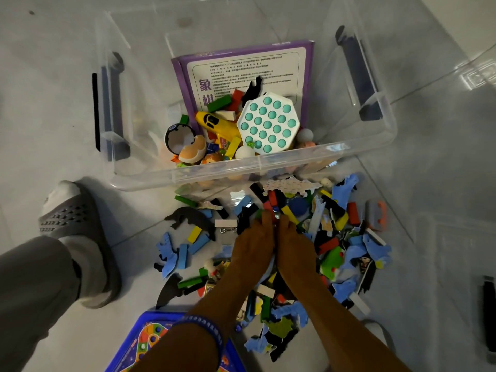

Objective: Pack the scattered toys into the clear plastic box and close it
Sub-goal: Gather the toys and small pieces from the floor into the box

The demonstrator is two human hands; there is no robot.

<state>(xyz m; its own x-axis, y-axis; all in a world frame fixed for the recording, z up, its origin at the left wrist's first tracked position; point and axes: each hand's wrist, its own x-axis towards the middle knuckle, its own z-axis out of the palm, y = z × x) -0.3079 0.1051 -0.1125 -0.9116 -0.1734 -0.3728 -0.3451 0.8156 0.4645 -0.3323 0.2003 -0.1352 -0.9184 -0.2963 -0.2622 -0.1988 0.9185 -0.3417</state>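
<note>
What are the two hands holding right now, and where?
Cannot be told. Left hand and right hand lie side by side, backs up, on the toy pile; their fingers hide any hold.

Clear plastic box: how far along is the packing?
Partly done: the clear plastic box already holds a purple game board, a pop-it toy and small toys. In hand: the left hand and right hand scoop the floor pile. Left: that pile, the blue board, closing.
</note>
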